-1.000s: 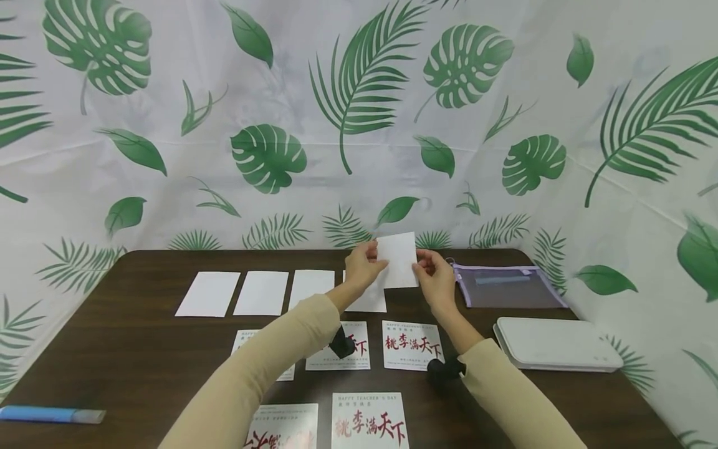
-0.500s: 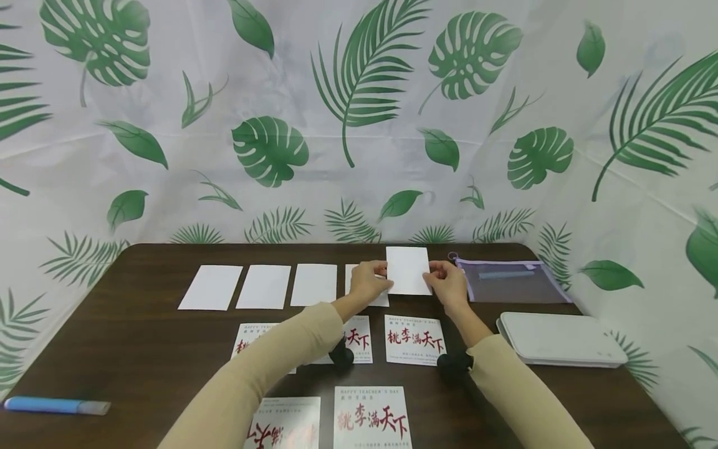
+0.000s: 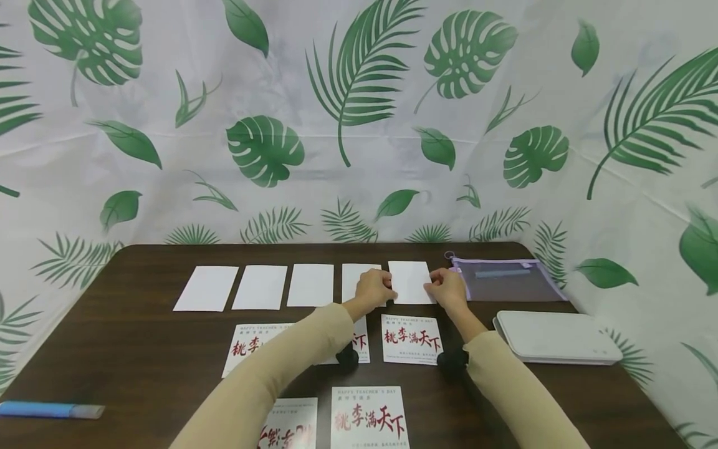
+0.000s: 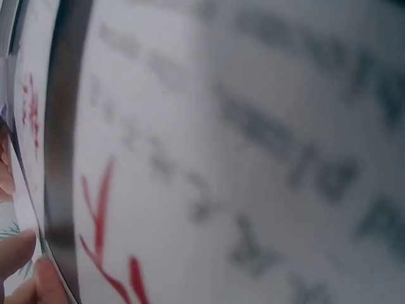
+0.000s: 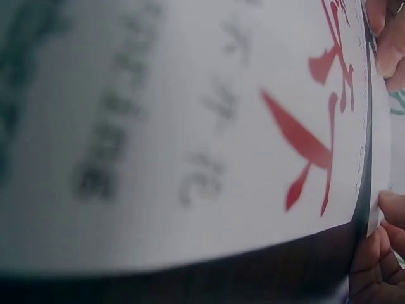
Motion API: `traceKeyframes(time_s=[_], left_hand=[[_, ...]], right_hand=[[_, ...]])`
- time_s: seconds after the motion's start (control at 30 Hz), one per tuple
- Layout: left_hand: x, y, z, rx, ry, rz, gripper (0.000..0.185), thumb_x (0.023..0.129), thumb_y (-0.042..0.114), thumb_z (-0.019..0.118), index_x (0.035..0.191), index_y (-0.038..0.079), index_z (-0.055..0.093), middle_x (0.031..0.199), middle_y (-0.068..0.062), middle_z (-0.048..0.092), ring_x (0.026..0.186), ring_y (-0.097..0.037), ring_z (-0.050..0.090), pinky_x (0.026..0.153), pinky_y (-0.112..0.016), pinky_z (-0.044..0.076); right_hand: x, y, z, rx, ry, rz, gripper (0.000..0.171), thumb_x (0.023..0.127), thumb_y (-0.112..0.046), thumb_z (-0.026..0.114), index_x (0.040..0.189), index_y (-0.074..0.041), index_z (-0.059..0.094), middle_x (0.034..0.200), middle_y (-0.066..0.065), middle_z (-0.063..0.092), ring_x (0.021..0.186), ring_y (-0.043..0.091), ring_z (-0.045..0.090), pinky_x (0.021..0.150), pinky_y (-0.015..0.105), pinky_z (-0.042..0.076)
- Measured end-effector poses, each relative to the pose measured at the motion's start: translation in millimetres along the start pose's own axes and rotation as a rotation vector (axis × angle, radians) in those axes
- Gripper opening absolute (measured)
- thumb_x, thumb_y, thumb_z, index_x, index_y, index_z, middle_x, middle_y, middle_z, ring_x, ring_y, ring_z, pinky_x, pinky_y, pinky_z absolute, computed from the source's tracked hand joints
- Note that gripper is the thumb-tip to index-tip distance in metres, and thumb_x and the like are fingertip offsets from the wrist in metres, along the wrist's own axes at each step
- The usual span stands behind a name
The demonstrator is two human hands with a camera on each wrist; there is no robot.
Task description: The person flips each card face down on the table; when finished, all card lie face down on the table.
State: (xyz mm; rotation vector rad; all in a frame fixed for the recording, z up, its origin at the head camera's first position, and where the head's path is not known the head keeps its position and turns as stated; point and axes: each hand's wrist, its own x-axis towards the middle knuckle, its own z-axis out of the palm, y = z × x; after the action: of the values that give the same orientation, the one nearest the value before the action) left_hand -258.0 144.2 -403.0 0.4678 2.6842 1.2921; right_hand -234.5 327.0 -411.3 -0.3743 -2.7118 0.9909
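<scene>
A blank white card (image 3: 412, 282) lies at the right end of the far row in the head view. My left hand (image 3: 373, 290) pinches its left edge near the lower corner, overlapping the neighbouring white card (image 3: 354, 275). From the other side, my right hand (image 3: 449, 290) pinches the right edge between thumb and fingers. In the left wrist view the left thumb (image 4: 18, 254) shows at the card's edge, and in the right wrist view the right thumb (image 5: 393, 208) does. Just below the hands lies a printed card (image 3: 412, 355) with red characters.
More white cards (image 3: 260, 288) continue the row leftward. Printed cards (image 3: 368, 394) lie nearer, some partly behind the left sleeve (image 3: 280, 393). To the right are a purple-edged mesh zip pouch (image 3: 505, 288) and a white flat case (image 3: 558, 337). A blue pen-like item (image 3: 45, 410) lies front left.
Both hands have lowered the white card from above the table to the right end of the row. The other cards keep their places.
</scene>
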Motion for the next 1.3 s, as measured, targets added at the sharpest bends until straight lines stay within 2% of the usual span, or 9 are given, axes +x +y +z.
traceKeyframes(time_s=[0.27,0.5,0.63,0.77,0.87,0.97,1.1,1.17,1.3], left_hand=[[1.0,2.9,-0.6,0.046,-0.015,-0.021,0.026,0.072,0.009,0.079,0.096,0.003,0.071,0.086,-0.004,0.068,0.076,-0.014,0.058,0.064,-0.023,0.044],[1.5,4.2,-2.6,0.09,-0.025,0.019,0.013,0.074,0.01,0.078,0.08,0.003,0.068,0.079,-0.003,0.065,0.068,-0.012,0.052,0.058,-0.022,0.038],[2.8,3.9,-2.5,0.091,-0.022,0.023,0.021,0.074,0.01,0.079,0.093,0.003,0.071,0.083,-0.004,0.067,0.072,-0.012,0.055,0.062,-0.022,0.042],[2.4,4.6,-4.5,0.075,-0.051,0.045,0.024,0.077,0.012,0.076,0.096,-0.002,0.069,0.083,-0.008,0.066,0.068,-0.012,0.051,0.058,-0.02,0.039],[-0.7,4.1,-13.0,-0.03,-0.079,0.057,0.032,0.082,0.013,0.072,0.108,-0.004,0.066,0.09,-0.011,0.067,0.069,-0.014,0.056,0.057,-0.018,0.042],[-6.1,5.1,-30.9,-0.216,-0.11,0.039,0.046,0.084,0.011,0.069,0.127,-0.003,0.056,0.105,-0.014,0.067,0.082,-0.02,0.066,0.067,-0.019,0.052],[-20.1,3.8,-63.5,-0.368,-0.154,0.01,0.049,0.086,0.01,0.067,0.132,-0.001,0.051,0.118,-0.019,0.062,0.102,-0.027,0.064,0.079,-0.027,0.055],[-30.3,-3.3,-80.0,-0.375,-0.162,0.019,0.05,0.087,0.011,0.066,0.132,-0.001,0.05,0.121,-0.021,0.06,0.107,-0.029,0.062,0.081,-0.029,0.054],[-53.4,-31.4,-110.1,-0.347,-0.17,0.007,0.052,0.088,0.014,0.065,0.134,-0.001,0.048,0.126,-0.021,0.057,0.113,-0.031,0.058,0.084,-0.032,0.053]], right_hand=[[-1.8,-4.3,-1.4,-0.07,-0.012,0.011,0.026,0.08,-0.006,0.069,0.101,0.009,0.064,0.079,0.016,0.062,0.076,0.027,0.055,0.064,0.033,0.043],[-3.5,-6.1,-0.2,-0.09,0.006,0.001,0.022,0.079,-0.004,0.069,0.098,0.007,0.063,0.08,0.016,0.061,0.078,0.029,0.055,0.07,0.038,0.043],[-3.6,-7.0,0.4,-0.096,0.016,-0.026,0.021,0.078,-0.003,0.068,0.096,0.008,0.063,0.081,0.018,0.062,0.08,0.031,0.056,0.075,0.043,0.042],[-3.7,-7.4,0.4,-0.061,0.04,-0.03,0.022,0.079,-0.003,0.067,0.098,0.008,0.063,0.081,0.018,0.063,0.079,0.03,0.057,0.073,0.041,0.043],[-4.8,-12.9,3.4,0.046,0.091,-0.039,0.022,0.081,-0.003,0.065,0.1,0.008,0.064,0.079,0.015,0.062,0.072,0.022,0.055,0.065,0.03,0.044],[-9.3,-30.4,6.8,0.292,0.097,-0.016,0.022,0.085,-0.004,0.064,0.104,0.007,0.064,0.076,0.008,0.058,0.065,0.01,0.052,0.057,0.02,0.043],[-22.1,-65.1,11.8,0.604,0.028,0.041,0.024,0.089,-0.003,0.06,0.11,0.008,0.06,0.073,-0.002,0.053,0.063,0.005,0.051,0.057,0.017,0.047],[-29.1,-79.7,18.0,0.662,-0.024,0.048,0.025,0.089,-0.003,0.059,0.111,0.008,0.06,0.073,-0.004,0.052,0.064,0.006,0.052,0.059,0.019,0.049],[-45.7,-102.2,36.5,0.658,-0.131,0.019,0.024,0.088,-0.002,0.06,0.111,0.006,0.061,0.075,-0.002,0.053,0.067,0.009,0.052,0.063,0.022,0.05]])
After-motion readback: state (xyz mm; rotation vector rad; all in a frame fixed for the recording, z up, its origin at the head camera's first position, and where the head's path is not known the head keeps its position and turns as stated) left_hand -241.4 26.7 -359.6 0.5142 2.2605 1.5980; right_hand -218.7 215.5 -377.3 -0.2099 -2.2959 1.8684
